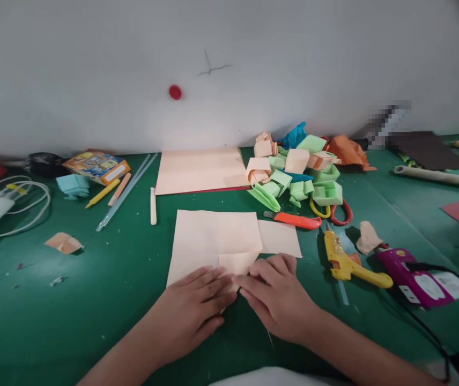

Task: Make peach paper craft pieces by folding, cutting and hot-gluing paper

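A pale peach sheet of paper lies in front of me, its lower right corner folded over into a flap. My left hand rests flat across the sheet's lower edge, fingers stretched out and open. From the right, my right hand is closed, with bent fingers and thumb at the folded edge beside my left fingertips. The exact pinch is partly hidden. A smaller peach strip sits partly under the sheet on the right, just beyond my right knuckles.
Behind the sheet are stacked peach papers and a heap of folded paper pieces. On the right lie an orange cutter, scissors, a yellow glue gun and a purple power strip. Glue sticks are at left.
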Available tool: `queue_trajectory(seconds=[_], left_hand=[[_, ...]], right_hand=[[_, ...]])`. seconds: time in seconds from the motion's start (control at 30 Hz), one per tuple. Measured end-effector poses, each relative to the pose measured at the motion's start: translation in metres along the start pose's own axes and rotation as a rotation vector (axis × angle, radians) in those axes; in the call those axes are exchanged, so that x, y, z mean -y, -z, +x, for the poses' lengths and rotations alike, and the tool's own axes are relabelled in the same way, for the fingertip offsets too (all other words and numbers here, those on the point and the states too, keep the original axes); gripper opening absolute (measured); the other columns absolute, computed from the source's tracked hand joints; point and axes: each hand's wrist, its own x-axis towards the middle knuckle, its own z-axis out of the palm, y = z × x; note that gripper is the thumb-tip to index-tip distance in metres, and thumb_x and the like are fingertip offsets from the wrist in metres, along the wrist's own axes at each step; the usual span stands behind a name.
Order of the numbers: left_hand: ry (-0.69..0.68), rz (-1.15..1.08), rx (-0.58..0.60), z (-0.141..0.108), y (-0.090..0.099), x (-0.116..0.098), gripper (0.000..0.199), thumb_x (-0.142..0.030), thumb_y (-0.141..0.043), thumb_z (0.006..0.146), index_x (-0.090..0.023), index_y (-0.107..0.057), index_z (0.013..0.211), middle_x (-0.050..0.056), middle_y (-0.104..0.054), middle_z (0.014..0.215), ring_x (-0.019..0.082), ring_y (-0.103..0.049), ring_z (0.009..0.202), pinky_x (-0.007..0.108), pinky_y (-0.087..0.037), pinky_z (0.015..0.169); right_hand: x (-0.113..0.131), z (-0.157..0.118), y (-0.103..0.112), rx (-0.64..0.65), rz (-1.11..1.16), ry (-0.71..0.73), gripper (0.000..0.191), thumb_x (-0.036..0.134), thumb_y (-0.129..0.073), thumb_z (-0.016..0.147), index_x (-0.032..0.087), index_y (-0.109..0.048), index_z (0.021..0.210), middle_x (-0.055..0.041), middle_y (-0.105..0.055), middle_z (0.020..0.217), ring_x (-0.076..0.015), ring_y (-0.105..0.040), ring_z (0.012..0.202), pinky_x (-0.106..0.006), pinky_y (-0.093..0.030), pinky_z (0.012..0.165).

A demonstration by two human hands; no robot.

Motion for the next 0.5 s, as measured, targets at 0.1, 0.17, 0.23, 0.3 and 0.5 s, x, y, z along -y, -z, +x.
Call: queue_trajectory(seconds=[0.1, 0.17, 0.23, 0.3, 0.5], left_hand=[[0.026, -0.041, 0.001, 0.0, 0.001, -0.001, 0.047, -0.029, -0.054, 0.102, -0.027, -0.052, 0.149, 0.001, -0.047, 0.16, 0.024, -0.047, 0.147, 0.045, -0.04, 0.123], [0.031, -0.062, -0.009, 0.0, 0.0, -0.001, 0.048, -0.029, -0.055, 0.102, -0.027, -0.052, 0.149, 0.002, -0.046, 0.161, 0.024, -0.046, 0.148, 0.045, -0.04, 0.124], [0.029, -0.061, -0.018, -0.001, -0.001, -0.001, 0.046, -0.028, -0.055, 0.102, -0.027, -0.053, 0.148, 0.002, -0.047, 0.16, 0.024, -0.046, 0.148, 0.046, -0.04, 0.123], [0.028, -0.061, -0.024, 0.0, -0.002, -0.002, 0.044, -0.028, -0.053, 0.103, -0.026, -0.054, 0.147, 0.003, -0.048, 0.16, 0.024, -0.047, 0.147, 0.046, -0.041, 0.123], [0.031, -0.115, -0.051, 0.001, -0.002, -0.004, 0.042, -0.031, -0.054, 0.103, -0.025, -0.057, 0.145, 0.004, -0.051, 0.157, 0.025, -0.048, 0.146, 0.047, -0.04, 0.123]], right_hand=[[0.002, -0.015, 0.0, 0.044, -0.072, -0.049, 0.028, 0.022, -0.061, 0.098, 0.033, -0.073, 0.121, -0.0018, -0.058, 0.083, -0.0206, -0.04, 0.079, -0.039, -0.024, 0.073], [-0.002, -0.018, -0.001, 0.075, -0.119, -0.084, 0.036, 0.022, -0.063, 0.097, 0.04, -0.07, 0.128, -0.0022, -0.058, 0.086, -0.0213, -0.04, 0.081, -0.039, -0.024, 0.075], [-0.01, -0.017, 0.001, 0.115, -0.149, -0.12, 0.04, 0.022, -0.062, 0.098, 0.045, -0.069, 0.13, -0.0029, -0.058, 0.089, -0.022, -0.04, 0.083, -0.041, -0.024, 0.076], [-0.02, -0.016, 0.004, 0.134, -0.171, -0.185, 0.037, 0.022, -0.061, 0.098, 0.045, -0.072, 0.125, -0.0035, -0.059, 0.091, -0.0224, -0.04, 0.083, -0.042, -0.025, 0.076], [-0.043, -0.024, 0.008, 0.094, -0.226, -0.326, 0.032, 0.029, -0.053, 0.104, 0.045, -0.075, 0.121, -0.0053, -0.061, 0.1, -0.0238, -0.041, 0.085, -0.042, -0.027, 0.076]])
